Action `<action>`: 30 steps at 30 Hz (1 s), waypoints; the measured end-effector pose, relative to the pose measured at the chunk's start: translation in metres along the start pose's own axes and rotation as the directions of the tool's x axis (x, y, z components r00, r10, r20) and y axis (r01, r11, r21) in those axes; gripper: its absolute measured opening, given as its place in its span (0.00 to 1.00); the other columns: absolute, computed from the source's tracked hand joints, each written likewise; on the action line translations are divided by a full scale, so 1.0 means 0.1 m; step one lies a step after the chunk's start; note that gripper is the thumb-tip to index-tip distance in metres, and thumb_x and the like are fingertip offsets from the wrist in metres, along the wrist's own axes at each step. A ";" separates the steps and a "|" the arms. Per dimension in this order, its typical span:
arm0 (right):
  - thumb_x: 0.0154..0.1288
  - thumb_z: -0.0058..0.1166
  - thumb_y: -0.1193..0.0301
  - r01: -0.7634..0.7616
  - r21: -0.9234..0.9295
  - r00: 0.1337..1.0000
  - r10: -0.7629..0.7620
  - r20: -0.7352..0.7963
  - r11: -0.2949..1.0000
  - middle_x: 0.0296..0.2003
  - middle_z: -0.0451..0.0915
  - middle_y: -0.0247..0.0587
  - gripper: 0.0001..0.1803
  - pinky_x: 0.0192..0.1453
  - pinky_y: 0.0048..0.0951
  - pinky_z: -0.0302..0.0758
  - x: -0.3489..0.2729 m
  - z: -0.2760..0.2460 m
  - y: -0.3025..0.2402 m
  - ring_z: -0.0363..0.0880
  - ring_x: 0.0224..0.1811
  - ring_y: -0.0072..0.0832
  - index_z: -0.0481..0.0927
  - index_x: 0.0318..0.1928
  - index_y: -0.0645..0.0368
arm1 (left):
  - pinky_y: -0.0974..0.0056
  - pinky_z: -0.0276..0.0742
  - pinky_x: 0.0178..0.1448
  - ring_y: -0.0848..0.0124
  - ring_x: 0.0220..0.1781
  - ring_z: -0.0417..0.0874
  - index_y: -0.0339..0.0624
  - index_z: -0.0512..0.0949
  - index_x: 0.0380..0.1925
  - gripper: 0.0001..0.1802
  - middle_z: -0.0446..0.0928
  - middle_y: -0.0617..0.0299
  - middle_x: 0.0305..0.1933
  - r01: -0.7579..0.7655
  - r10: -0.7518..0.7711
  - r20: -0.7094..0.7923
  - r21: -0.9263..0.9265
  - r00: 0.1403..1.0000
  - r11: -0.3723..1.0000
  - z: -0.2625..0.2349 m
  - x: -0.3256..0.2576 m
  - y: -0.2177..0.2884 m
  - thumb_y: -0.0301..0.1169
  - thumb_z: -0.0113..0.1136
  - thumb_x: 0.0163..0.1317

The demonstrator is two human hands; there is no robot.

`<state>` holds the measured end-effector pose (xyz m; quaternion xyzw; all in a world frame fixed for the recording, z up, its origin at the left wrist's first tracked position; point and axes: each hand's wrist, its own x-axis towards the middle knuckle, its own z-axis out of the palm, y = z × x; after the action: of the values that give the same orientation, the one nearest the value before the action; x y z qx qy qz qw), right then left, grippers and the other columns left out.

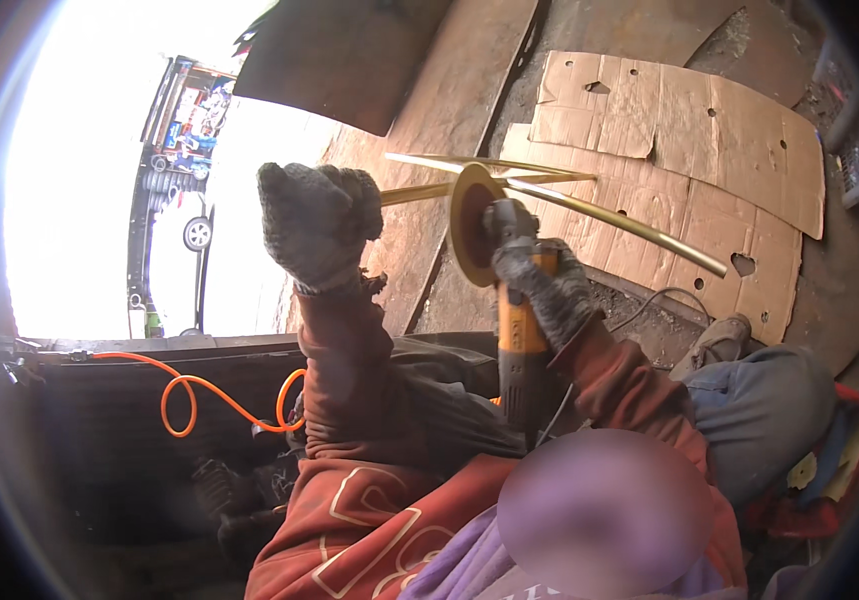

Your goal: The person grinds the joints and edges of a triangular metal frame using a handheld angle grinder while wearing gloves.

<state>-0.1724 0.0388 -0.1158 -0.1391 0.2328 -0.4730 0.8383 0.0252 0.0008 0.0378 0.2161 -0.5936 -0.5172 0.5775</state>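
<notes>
Harsh daylight flooded through the open doorway (99, 180), where a parked vehicle (181, 225) stood outside. Flattened cardboard sheets (689, 150) covered the dark, dirty floor (449, 110); an orange hose (189, 395) curled nearby.

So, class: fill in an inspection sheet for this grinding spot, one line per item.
Surface: cardboard sheets with cut holes on the floor.
Job's things: angle grinder; its disc against a curved brass-coloured strip.
Clutter: nothing seen.
Grips: left hand gloved, closed on the strip's end; right hand gloved, around the grinder.
Cables: orange hose; grey cord.
Surroundings: bright open doorway, parked car.
</notes>
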 end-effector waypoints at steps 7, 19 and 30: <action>0.56 0.66 0.70 0.085 0.018 0.989 -0.087 0.116 0.996 0.36 0.79 0.40 0.21 0.34 0.26 0.79 -0.08 0.16 0.01 0.80 0.33 0.26 0.70 0.46 0.58 | 0.61 0.63 0.20 0.66 0.15 0.61 0.42 0.67 0.27 0.16 0.63 0.59 0.18 -0.064 0.063 0.009 0.157 0.998 0.986 0.17 0.13 0.01 0.38 0.35 0.71; 0.57 0.65 0.69 0.004 0.013 1.000 -0.004 0.005 1.000 0.32 0.79 0.37 0.16 0.30 0.26 0.79 -0.07 0.16 0.21 0.79 0.27 0.25 0.76 0.44 0.58 | 0.66 0.56 0.09 0.70 0.07 0.58 0.50 0.64 0.17 0.28 0.55 0.66 0.10 -0.044 0.030 -0.576 -0.010 0.817 0.999 0.19 0.19 -0.07 0.55 0.36 0.70; 0.59 0.62 0.64 0.042 -0.060 0.999 -0.042 -0.007 0.997 0.30 0.79 0.34 0.15 0.31 0.25 0.78 -0.03 0.10 0.09 0.79 0.28 0.23 0.78 0.43 0.57 | 0.64 0.63 0.15 0.66 0.10 0.61 0.45 0.65 0.22 0.24 0.61 0.60 0.13 -0.052 0.070 -0.108 0.160 0.992 0.986 0.13 0.15 -0.06 0.49 0.37 0.72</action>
<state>-0.1620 0.0457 -0.1106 -0.1671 0.2473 -0.4838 0.8227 0.0076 -0.0097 0.0424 0.2715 -0.6049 -0.4379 0.6072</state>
